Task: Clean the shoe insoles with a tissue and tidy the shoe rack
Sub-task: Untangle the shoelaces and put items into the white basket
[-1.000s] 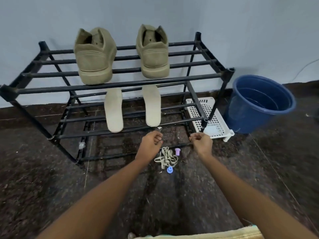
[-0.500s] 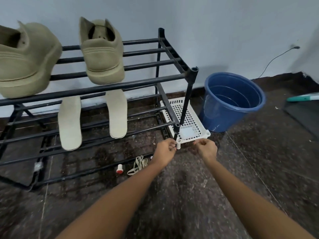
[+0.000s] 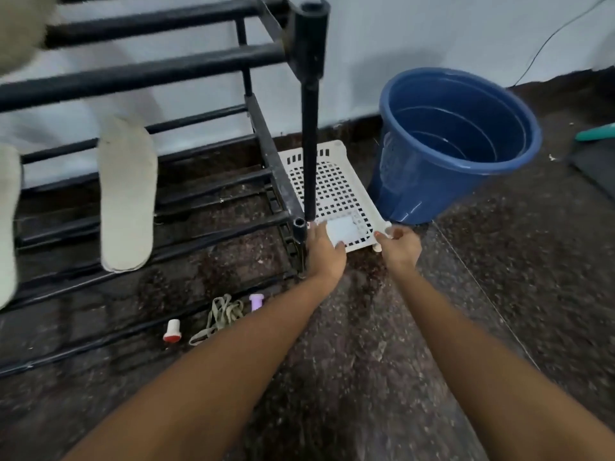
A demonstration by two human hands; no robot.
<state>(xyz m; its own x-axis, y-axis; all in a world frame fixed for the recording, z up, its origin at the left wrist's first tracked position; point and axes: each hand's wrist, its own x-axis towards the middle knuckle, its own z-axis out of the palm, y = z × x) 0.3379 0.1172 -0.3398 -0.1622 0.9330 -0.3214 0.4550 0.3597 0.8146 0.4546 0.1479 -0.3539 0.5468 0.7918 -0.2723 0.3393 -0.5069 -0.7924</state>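
Observation:
Two pale insoles lie on the lower bars of the black shoe rack (image 3: 309, 144): one insole (image 3: 128, 194) left of centre, the other insole (image 3: 6, 221) cut by the left edge. A folded white tissue (image 3: 342, 229) sits on the front of a white perforated tray (image 3: 332, 184) on the floor by the rack's right leg. My left hand (image 3: 324, 251) pinches the tissue at its near left corner. My right hand (image 3: 401, 247) grips the tray's front right corner. A blurred tan shoe (image 3: 16, 28) shows at the top left.
A blue bucket (image 3: 459, 144) stands right of the tray against the wall. Tan laces (image 3: 223, 314), a purple cap (image 3: 256, 301) and a red-and-white cap (image 3: 172, 331) lie on the dark speckled floor under the rack's front. A dark mat (image 3: 595, 164) lies far right.
My view has swung right and come closer to the floor. Both hands moved from the laces in front of the rack to the tray's front edge, the left one onto the tissue.

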